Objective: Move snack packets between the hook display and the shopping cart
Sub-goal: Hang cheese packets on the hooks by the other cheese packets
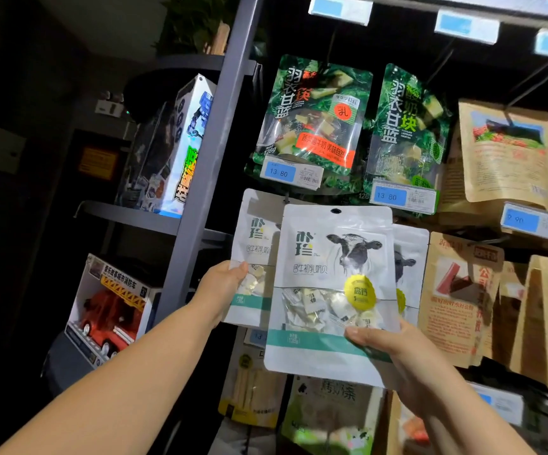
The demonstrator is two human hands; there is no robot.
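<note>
Dim, dark left side; lit packets glare, wide-angle edges blurred

The front white packet (pixel 328 290) stands upright and flat, with a black-and-white cow, a round yellow sticker, a clear window full of wrapped sweets and a green stripe low down; the right hand (pixel 394 356) pinches its corner at 5 o'clock. A second white packet (pixel 252 257) of the same kind peeks out behind it at 9 o'clock, held at its edge by the left hand (pixel 223 287). A third white packet (pixel 409 267) shows at 3 o'clock.
</note>
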